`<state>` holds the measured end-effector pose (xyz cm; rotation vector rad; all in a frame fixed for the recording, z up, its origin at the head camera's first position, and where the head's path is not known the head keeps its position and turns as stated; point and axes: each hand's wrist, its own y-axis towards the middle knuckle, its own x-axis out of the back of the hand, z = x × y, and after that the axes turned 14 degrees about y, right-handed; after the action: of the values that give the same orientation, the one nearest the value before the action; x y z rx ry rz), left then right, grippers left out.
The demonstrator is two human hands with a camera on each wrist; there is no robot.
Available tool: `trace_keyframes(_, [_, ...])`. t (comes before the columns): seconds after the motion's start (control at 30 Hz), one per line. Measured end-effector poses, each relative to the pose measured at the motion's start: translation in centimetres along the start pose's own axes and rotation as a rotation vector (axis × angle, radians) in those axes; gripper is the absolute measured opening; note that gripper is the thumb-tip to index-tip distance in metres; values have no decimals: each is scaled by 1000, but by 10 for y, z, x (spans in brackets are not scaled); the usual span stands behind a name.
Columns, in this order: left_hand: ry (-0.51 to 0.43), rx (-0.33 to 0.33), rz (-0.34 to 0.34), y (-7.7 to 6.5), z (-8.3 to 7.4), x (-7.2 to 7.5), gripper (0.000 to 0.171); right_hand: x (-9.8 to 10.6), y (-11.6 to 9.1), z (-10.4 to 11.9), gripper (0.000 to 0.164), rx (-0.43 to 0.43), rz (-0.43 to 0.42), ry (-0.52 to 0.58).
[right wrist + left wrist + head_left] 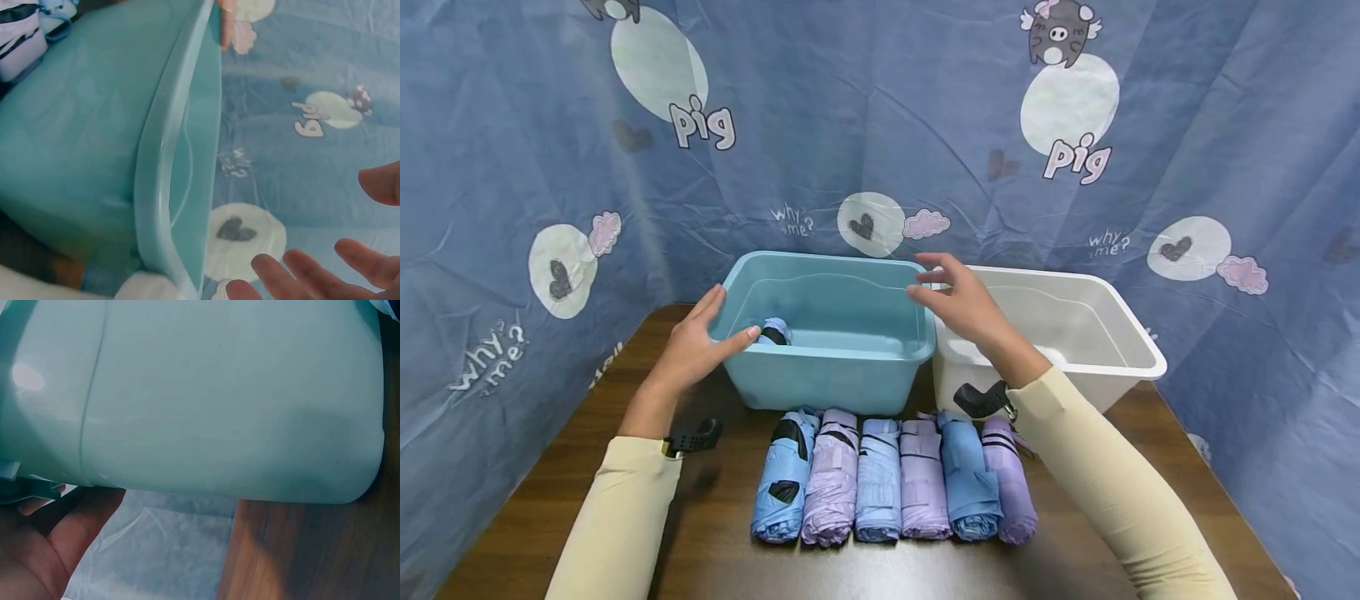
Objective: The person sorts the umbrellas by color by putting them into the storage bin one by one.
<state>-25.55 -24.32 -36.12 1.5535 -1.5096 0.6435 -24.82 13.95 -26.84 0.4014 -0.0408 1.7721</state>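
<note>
A light blue plastic bin (827, 379) stands on the table. My left hand (688, 346) is at its left end, fingers extended along the side and thumb reaching over the front rim. In the left wrist view, the hand (47, 547) is beside the bin's rim. My right hand (962, 300) is over the bin's right end with fingers spread, holding nothing; the right wrist view shows its fingers (312, 272) apart from the rim. One folded umbrella (775, 331) lies inside the bin at the left, partly hidden by the front wall.
A white bin (1097, 333) stands right of the blue one. In front, several folded umbrellas (877, 479), blue and purple, lie side by side on the brown wooden table (715, 533). A blue printed cloth (865, 125) hangs behind.
</note>
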Motion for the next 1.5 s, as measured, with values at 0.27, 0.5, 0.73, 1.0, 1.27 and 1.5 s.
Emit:
trace_keyframes(0.27, [3,4,8,2,-3,0,100,22,-31,-8,53,34,-11,28])
trace_keyframes(0.5, [12,13,3,1,-4,0,99,34,-55,-12,52,57,-2,63])
trace_keyframes(0.73, [9,6,6,5,-8,-2,99,56,-85,-18,54,31,-51,25])
trace_keyframes(1.0, [-1,12,16,7,-6,0,100,74,-110,-24,56,24,-83,63])
trace_keyframes(1.27, [0,37,40,3,-5,2,99,80,-131,-45,54,37,-61,96])
trace_keyframes(1.5, [14,38,26,1,-3,2,100,76,-148,-61,51,68,-51,51])
